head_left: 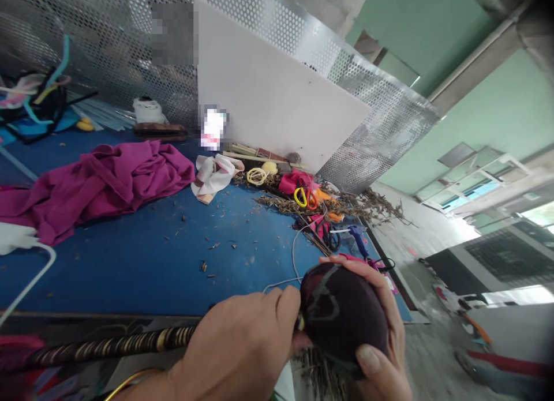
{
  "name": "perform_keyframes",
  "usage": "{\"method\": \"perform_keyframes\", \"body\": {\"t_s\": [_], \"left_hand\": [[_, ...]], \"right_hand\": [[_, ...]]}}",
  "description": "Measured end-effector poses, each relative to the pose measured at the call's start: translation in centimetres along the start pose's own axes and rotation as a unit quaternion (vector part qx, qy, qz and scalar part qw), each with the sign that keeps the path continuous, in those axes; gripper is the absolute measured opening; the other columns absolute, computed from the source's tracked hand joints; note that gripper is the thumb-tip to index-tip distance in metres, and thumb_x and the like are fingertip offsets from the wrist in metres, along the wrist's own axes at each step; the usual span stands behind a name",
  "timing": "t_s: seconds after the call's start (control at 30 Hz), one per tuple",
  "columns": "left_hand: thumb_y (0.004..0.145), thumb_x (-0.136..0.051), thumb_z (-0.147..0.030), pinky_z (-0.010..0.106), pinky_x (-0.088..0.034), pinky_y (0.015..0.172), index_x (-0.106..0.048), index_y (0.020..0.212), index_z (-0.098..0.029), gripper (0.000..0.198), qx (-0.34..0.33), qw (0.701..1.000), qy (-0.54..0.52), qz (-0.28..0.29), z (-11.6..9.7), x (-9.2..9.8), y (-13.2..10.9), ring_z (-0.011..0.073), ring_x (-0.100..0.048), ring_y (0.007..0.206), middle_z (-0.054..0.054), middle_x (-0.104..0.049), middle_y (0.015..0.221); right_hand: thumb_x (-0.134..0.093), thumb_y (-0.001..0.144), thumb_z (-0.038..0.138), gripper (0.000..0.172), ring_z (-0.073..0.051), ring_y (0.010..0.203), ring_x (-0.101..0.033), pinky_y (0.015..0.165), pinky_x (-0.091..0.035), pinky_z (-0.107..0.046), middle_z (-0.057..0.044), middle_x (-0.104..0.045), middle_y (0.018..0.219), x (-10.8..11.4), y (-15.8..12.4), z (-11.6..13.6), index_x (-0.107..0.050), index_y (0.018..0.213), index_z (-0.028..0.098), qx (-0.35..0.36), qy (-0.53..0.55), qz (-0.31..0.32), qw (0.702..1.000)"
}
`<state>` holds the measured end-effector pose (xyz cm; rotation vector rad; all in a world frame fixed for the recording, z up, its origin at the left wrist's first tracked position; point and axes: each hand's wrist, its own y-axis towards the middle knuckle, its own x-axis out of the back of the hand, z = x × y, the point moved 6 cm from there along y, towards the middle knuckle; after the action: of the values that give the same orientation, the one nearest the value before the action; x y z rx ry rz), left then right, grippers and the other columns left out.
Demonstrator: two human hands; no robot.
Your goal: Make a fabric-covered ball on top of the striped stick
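Observation:
My right hand (383,337) is wrapped round a dark maroon cloth ball (341,314) with a pale line drawn on it, at the near edge of the blue table (142,257). My left hand (242,346) is closed in a pinch right at the ball's left side, where a thin white thread (294,251) runs up across the table. What the pinch holds is too small to make out. A dark stick wound with yellowish bands (116,344) lies along the table's front edge, left of my left hand.
A crumpled magenta cloth (99,184) lies at the left. Scissors (322,231), yellow-handled tools (302,196), dried twigs (346,205) and cloth scraps are heaped at the back right. A white board (268,89) leans on perforated metal sheet (381,135). The floor drops off to the right.

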<state>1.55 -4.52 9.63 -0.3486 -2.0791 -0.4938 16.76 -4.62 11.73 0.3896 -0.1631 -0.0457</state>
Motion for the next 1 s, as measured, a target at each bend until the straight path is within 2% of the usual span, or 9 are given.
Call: {"method": "perform_keyframes", "body": {"t_s": [0.13,0.23,0.3,0.43,0.53,0.7,0.77,0.9,1.0], "left_hand": [[0.09,-0.05,-0.034,0.028,-0.039,0.05,-0.063,0.086,-0.021,0.018,0.032,0.998,-0.044,0.042,0.7,-0.2,0.6,0.0216,-0.061,0.055,0.004,-0.065,0.066],[0.089,-0.05,-0.041,0.025,-0.039,0.053,-0.062,0.091,-0.021,0.023,0.088,0.971,-0.209,0.073,1.8,-0.3,1.3,0.018,-0.058,0.058,0.002,-0.064,0.067],[0.089,-0.048,-0.046,0.022,-0.034,0.049,-0.059,0.088,-0.02,0.028,0.105,0.911,-0.384,0.109,2.2,-0.8,1.7,0.0125,-0.048,0.051,-0.002,-0.054,0.06],[0.085,-0.048,-0.058,0.018,-0.02,0.038,-0.049,0.079,-0.02,0.038,0.175,0.728,-0.634,0.192,2.6,-2.5,2.0,0.0047,-0.018,0.039,-0.01,-0.031,0.053],[0.078,-0.055,-0.066,0.017,-0.016,0.033,-0.047,0.077,-0.02,0.046,0.213,0.671,-0.68,0.208,3.1,-3.2,1.8,0.0031,-0.015,0.036,-0.012,-0.028,0.05],[0.067,-0.062,-0.072,0.016,-0.019,0.031,-0.046,0.073,-0.02,0.054,0.278,0.652,-0.678,0.195,4.0,-4.0,1.0,0.0023,-0.021,0.034,-0.013,-0.029,0.048],[0.067,-0.063,-0.072,0.016,-0.018,0.031,-0.046,0.073,-0.02,0.055,0.295,0.637,-0.682,0.206,4.2,-4.1,0.8,0.0022,-0.021,0.033,-0.013,-0.029,0.048],[0.07,-0.067,-0.065,0.016,-0.011,0.031,-0.046,0.074,-0.02,0.05,0.295,0.583,-0.721,0.231,4.0,-3.6,1.1,0.0015,-0.012,0.034,-0.013,-0.025,0.049],[0.073,-0.069,-0.057,0.016,-0.007,0.032,-0.046,0.077,-0.02,0.044,0.295,0.532,-0.754,0.248,3.9,-3.4,1.6,0.0021,-0.008,0.037,-0.013,-0.022,0.052]], "right_hand": [[-0.064,0.074,0.058,0.059,-0.033,0.102,-0.06,0.085,-0.05,-0.045,-0.011,-0.059,0.115,0.1,0.9,-0.3,-0.055,0.122,0.025,-0.03,-0.032,0.028,0.999],[-0.063,0.074,0.064,0.066,-0.033,0.11,-0.058,0.089,-0.05,-0.042,-0.009,-0.058,0.122,-0.2,2.6,-0.3,-0.053,0.126,0.026,-0.038,-0.012,0.074,0.996],[-0.068,0.064,0.073,0.082,-0.034,0.119,-0.053,0.097,-0.048,-0.042,-0.008,-0.052,0.134,-0.9,4.0,-0.4,-0.052,0.13,0.026,-0.03,0.032,0.128,0.991],[-0.077,0.052,0.07,0.095,-0.034,0.124,-0.05,0.101,-0.046,-0.043,-0.009,-0.05,0.138,-2.2,6.0,-0.7,-0.05,0.132,0.027,-0.004,0.108,0.178,0.978],[-0.082,0.057,0.058,0.087,-0.032,0.118,-0.054,0.098,-0.048,-0.041,-0.008,-0.053,0.135,-3.2,6.4,-0.9,-0.05,0.131,0.027,0.009,0.105,0.171,0.98],[-0.074,0.073,0.037,0.054,-0.025,0.1,-0.061,0.088,-0.051,-0.036,-0.007,-0.061,0.117,-4.1,6.0,-1.4,-0.054,0.12,0.023,-0.011,0.041,0.132,0.99],[-0.072,0.073,0.036,0.054,-0.024,0.098,-0.06,0.087,-0.051,-0.035,-0.007,-0.06,0.116,-4.0,6.0,-1.7,-0.053,0.121,0.023,-0.029,0.037,0.129,0.99],[-0.077,0.067,0.038,0.074,-0.024,0.106,-0.056,0.091,-0.049,-0.035,-0.007,-0.053,0.126,-4.3,6.4,-1.7,-0.045,0.132,0.024,-0.024,0.073,0.164,0.983],[-0.073,0.07,0.03,0.059,-0.023,0.1,-0.059,0.09,-0.049,-0.036,-0.007,-0.056,0.117,-4.7,7.2,-1.4,-0.051,0.125,0.022,-0.009,0.028,0.138,0.99]]}}
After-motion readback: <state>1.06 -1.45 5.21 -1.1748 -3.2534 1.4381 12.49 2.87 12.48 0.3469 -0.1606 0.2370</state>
